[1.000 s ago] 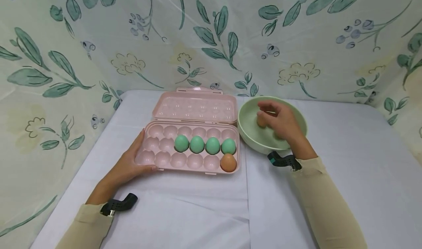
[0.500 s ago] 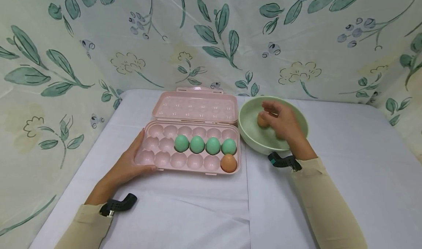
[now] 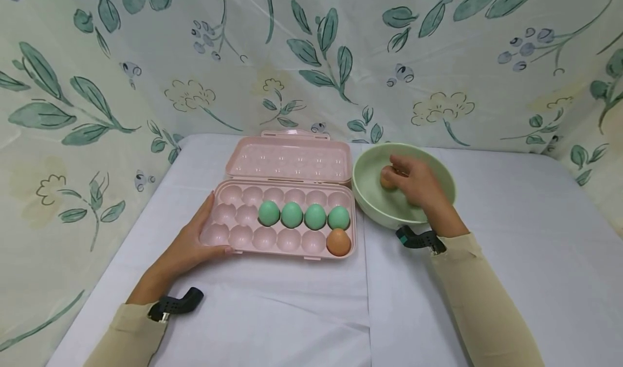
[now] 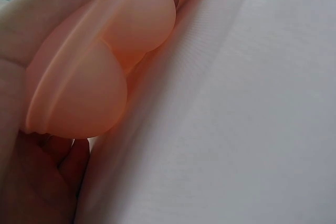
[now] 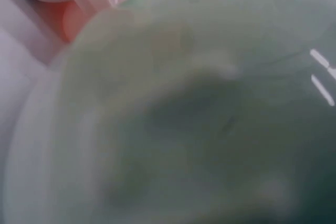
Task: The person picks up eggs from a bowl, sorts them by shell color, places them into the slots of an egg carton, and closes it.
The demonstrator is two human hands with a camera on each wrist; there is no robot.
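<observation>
Across the white surface lies a pink egg carton, its long axis running from 9 to 3 o'clock, its lid open toward 12. At the carton's 3 o'clock, just beside it, stands a green bowl. The left hand grips the carton's 9 o'clock end, thumb along the 6 o'clock edge. The right hand, the nearer one to the bowl's brown egg, reaches inside the bowl; that egg lies at about 9 o'clock from the hand's middle, right at its thumb and fingers. Whether they pinch it or merely touch it, I cannot tell; what lies beneath the palm is hidden. Inside the carton, four green eggs fill the middle row's 3 o'clock end, and the carton's brown egg sits in the last cup at 4.
</observation>
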